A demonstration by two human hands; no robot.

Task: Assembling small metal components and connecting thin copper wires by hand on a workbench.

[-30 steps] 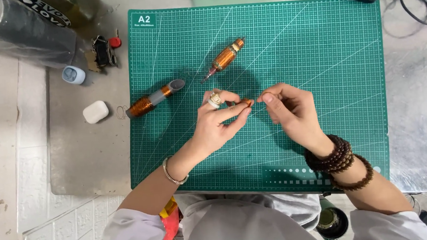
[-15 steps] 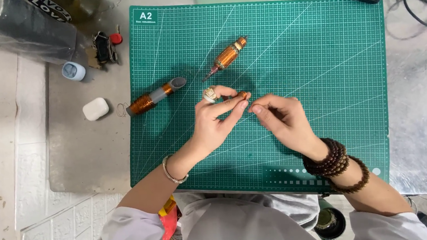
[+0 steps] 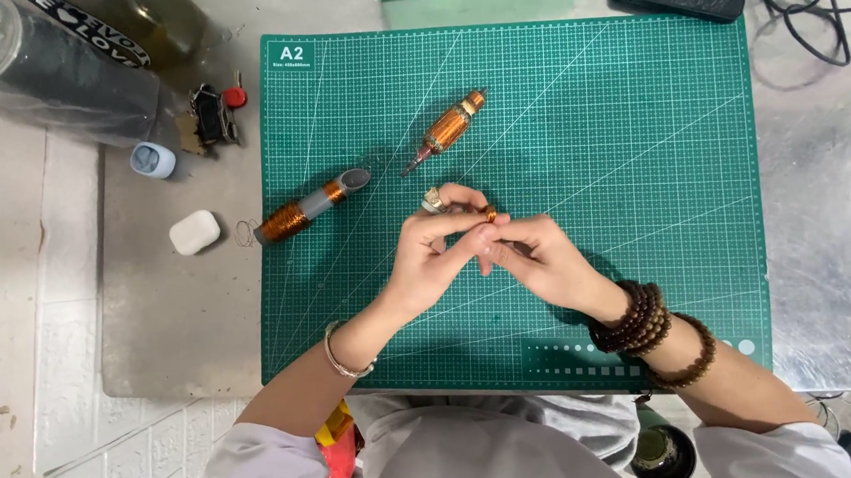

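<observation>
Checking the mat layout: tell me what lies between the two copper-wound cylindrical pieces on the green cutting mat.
In the head view, only bare green cutting mat separates the grey-tipped copper-wound piece from the upper copper-wound piece.

A small copper-wound piece (image 3: 489,213), perhaps a coil, is pinched above the green mat, mostly hidden.

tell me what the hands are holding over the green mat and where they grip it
The left hand pinches a small copper-wound part at its fingertips, and the right hand meets it at the same end. The exact grip point is too small to tell.
</observation>
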